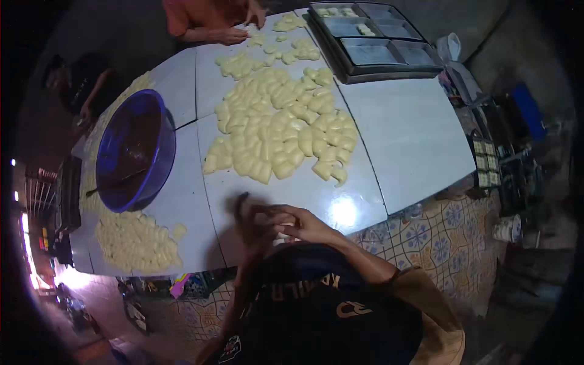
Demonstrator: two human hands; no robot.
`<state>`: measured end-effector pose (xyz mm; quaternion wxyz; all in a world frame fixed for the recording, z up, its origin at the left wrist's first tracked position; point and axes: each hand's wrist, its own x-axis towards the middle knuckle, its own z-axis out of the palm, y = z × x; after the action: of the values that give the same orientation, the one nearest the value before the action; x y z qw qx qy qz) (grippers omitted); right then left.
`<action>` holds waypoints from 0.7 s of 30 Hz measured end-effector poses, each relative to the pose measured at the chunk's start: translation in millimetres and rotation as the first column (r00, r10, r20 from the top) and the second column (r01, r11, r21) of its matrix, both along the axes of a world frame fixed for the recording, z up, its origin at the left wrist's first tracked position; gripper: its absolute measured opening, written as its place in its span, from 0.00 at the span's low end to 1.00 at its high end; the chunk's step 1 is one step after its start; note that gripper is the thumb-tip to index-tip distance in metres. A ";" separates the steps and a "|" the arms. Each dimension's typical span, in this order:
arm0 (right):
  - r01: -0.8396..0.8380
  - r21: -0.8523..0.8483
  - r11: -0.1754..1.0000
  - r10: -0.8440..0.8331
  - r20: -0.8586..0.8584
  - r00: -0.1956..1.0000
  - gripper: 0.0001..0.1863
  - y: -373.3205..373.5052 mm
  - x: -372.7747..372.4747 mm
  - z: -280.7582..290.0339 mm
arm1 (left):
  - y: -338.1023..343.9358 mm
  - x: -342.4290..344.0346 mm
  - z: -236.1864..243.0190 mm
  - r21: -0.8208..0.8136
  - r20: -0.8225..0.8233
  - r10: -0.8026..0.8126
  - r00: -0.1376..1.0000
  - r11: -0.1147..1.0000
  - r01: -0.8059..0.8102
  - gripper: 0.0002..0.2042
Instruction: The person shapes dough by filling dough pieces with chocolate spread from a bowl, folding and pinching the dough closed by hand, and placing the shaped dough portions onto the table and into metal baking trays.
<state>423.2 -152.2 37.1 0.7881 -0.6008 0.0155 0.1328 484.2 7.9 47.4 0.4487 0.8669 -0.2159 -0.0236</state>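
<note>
My left hand (250,220) and my right hand (299,224) meet just above the near edge of the white table (413,140). Their fingers close together around a small pale dough piece (285,232), mostly hidden between them. Just beyond my hands lies a wide heap of pale yellow dough pieces (280,125) spread over the table's middle. A second heap of dough pieces (135,242) lies at the near left corner.
A blue bowl (159,159) of dark filling with a utensil stands left of the heap. Metal baking trays (374,41) sit at the far right corner. Another person's hands (234,33) work dough at the far edge; a second person is at the left. Patterned floor tiles lie below.
</note>
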 end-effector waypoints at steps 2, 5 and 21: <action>0.148 -0.460 0.876 -0.061 0.199 0.978 0.24 -4.4 4.0 -11.5 | 20.6 6.0 -27.8 -0.382 -0.067 -0.003 0.998 0.924 -0.022 0.09; 0.253 -0.333 0.908 -0.223 0.128 0.966 0.22 -21.5 1.5 -54.2 | 7.1 11.3 8.2 -0.668 -0.526 0.014 0.851 0.612 -0.423 0.10; 0.364 -0.196 0.911 -0.358 0.065 0.931 0.21 -72.7 -64.8 8.4 | -0.7 -6.7 -16.3 -0.578 -0.456 -0.248 0.855 0.813 -0.072 0.15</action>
<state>358.4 -224.8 45.5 0.7333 -0.6671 0.1287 -0.0259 477.5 7.2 31.0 0.7283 0.6405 -0.1272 -0.2077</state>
